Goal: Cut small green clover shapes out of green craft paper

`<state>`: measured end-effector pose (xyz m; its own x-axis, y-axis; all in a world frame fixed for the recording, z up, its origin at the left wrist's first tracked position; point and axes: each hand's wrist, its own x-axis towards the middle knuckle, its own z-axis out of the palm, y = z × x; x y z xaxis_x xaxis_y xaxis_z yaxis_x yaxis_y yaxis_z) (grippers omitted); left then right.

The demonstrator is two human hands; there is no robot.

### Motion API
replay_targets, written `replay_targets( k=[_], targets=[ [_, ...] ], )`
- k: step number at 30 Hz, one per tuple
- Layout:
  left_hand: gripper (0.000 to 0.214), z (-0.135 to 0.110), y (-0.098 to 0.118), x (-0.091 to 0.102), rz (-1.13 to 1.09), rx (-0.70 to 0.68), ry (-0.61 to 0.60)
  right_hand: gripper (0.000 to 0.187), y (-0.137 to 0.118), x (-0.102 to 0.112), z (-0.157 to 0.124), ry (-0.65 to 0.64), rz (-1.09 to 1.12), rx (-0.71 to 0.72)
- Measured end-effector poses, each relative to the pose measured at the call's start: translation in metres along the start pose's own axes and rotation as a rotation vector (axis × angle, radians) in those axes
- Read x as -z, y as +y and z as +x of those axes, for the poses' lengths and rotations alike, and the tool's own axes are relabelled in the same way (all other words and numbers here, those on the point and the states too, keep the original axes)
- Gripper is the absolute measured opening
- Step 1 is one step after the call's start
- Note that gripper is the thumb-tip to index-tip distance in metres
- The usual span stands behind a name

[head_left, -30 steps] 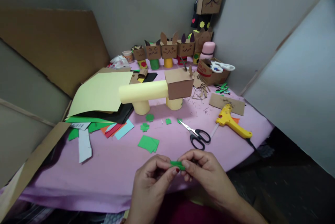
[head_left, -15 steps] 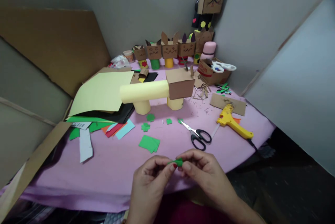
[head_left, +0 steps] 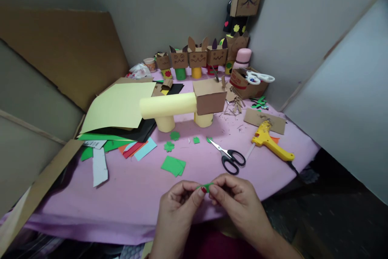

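Observation:
Between both thumbs and fingertips I pinch a small piece of green paper [head_left: 207, 186], mostly covered by my fingers. My left hand [head_left: 182, 202] grips its left end and my right hand [head_left: 235, 198] its right end, above the front of the table. Just beyond lie two overlapping green paper rectangles [head_left: 173, 165]. Black-handled scissors [head_left: 228, 156] rest with blades slightly apart, their tips by a green scrap [head_left: 209, 140]. Two green paper flowers [head_left: 169, 146] and a small green cutting [head_left: 196, 140] lie farther back.
A cardboard-headed animal figure with a yellow paper tube body [head_left: 168, 105] stands mid-table. A yellow glue gun [head_left: 273, 142] lies right, beside a cardboard strip [head_left: 263, 121]. Stacked coloured paper [head_left: 118, 105] covers the left. Several box-headed figures [head_left: 197, 57] line the back, near a cardboard box [head_left: 250, 83].
The green paper has turned between my fingertips and shows a narrower strip. My left hand has shifted slightly to the right, closer to my right hand. Things on the table have stayed put.

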<state>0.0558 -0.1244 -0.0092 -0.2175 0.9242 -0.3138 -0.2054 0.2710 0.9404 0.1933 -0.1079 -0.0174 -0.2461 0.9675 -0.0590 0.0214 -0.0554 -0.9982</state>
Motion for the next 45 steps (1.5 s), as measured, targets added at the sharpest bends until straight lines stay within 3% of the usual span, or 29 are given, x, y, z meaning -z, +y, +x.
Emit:
replay_targets(
  k=[11, 18, 25, 45],
  targets=[
    [0.017, 0.002, -0.005, 0.002, 0.071, -0.027, -0.035, 0.023, 0.005, -0.002, 0.001, 0.005, -0.021, 0.019],
    [0.013, 0.030, -0.018, 0.005, 0.218, -0.250, -0.105, 0.022, 0.021, -0.003, 0.023, 0.026, -0.174, 0.084],
    [0.018, 0.044, -0.022, 0.006, 0.236, -0.279, -0.213, 0.024, 0.029, -0.003, 0.032, 0.046, -0.249, 0.129],
    [0.016, 0.047, -0.025, 0.007, 0.162, -0.364, -0.186, 0.027, 0.037, -0.009, 0.038, 0.107, -0.153, 0.265]
  ],
)
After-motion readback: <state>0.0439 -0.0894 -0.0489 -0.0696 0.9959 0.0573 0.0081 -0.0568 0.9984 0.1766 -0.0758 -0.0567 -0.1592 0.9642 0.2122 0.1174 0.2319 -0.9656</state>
